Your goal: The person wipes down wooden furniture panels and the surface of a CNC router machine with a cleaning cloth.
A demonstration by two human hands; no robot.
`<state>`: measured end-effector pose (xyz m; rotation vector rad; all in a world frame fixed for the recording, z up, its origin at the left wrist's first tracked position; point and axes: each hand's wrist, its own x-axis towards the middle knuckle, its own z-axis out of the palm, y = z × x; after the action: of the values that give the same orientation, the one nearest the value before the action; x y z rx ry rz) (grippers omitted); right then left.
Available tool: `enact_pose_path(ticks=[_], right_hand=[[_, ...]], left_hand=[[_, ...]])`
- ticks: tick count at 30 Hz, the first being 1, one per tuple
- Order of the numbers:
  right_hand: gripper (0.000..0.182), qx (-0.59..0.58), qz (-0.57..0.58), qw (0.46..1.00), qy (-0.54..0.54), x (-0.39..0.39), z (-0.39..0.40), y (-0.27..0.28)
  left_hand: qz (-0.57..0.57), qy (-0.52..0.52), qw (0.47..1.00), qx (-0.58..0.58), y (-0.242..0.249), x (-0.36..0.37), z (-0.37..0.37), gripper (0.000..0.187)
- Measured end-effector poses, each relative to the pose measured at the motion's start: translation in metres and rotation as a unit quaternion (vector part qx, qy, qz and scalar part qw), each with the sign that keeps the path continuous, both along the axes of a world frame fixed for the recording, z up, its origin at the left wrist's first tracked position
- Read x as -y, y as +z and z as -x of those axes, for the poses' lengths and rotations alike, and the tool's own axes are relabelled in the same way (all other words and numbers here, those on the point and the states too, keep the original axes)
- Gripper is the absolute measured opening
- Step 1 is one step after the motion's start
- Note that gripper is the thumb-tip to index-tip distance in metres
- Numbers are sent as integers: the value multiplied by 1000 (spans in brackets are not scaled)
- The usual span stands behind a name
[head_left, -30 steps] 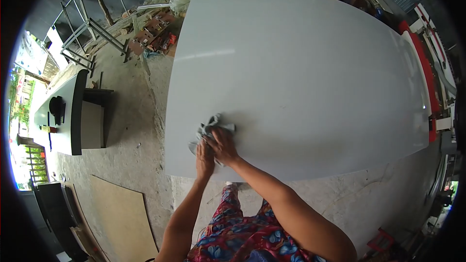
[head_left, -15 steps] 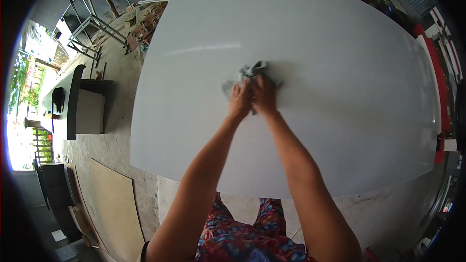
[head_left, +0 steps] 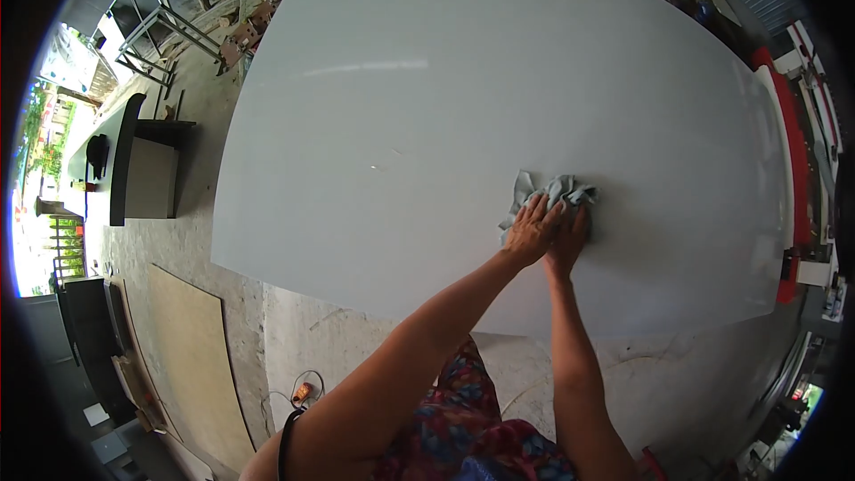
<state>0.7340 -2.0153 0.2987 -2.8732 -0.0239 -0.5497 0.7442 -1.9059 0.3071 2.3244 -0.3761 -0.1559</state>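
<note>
A large pale grey-white board (head_left: pixel 401 116) with a smooth, slightly glossy face fills the middle of the view. On its lower right part lies a crumpled grey-green cloth (head_left: pixel 563 187). My left hand (head_left: pixel 534 230) presses on the cloth's lower left side, fingers bent over its folds. Right beside it, my right hand (head_left: pixel 567 240) holds the cloth's lower right side, its fingers partly hidden by the fabric. The two hands touch each other. Small marks show on the board left of the cloth.
A red-edged machine part (head_left: pixel 788 151) runs along the board's right end. At left stand a dark-topped desk (head_left: pixel 129 160) and a metal frame (head_left: pixel 160 13). A tan sheet (head_left: pixel 191 338) lies on the floor. An orange object with a cord (head_left: pixel 303 392) is near my left arm.
Both hands and the cloth have moved right and down across the board, towards its near edge. The view has shifted slightly, and the orange object has come into sight.
</note>
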Motion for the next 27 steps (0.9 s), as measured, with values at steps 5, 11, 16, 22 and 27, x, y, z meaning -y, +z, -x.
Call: enact_pose_path(ticks=[5,11,16,22,27], right_hand=[[52,7,-52,998,37,-62,69,1],[62,-95,-129,967,200,-183,133,7],[64,-96,-148,937,300,-244,176,4],[56,-99,-156,933,308,-202,181,6],[55,-44,-169,947,269,-82,168,-7]], left_hand=[[-33,-11,999,33,-19,-66,72,71],[-39,177,980,-83,-1,-193,176,73],[-87,221,969,-60,-18,-251,240,61],[-169,244,955,-12,-21,-199,238,48],[-115,218,969,-20,-11,-80,211,52]])
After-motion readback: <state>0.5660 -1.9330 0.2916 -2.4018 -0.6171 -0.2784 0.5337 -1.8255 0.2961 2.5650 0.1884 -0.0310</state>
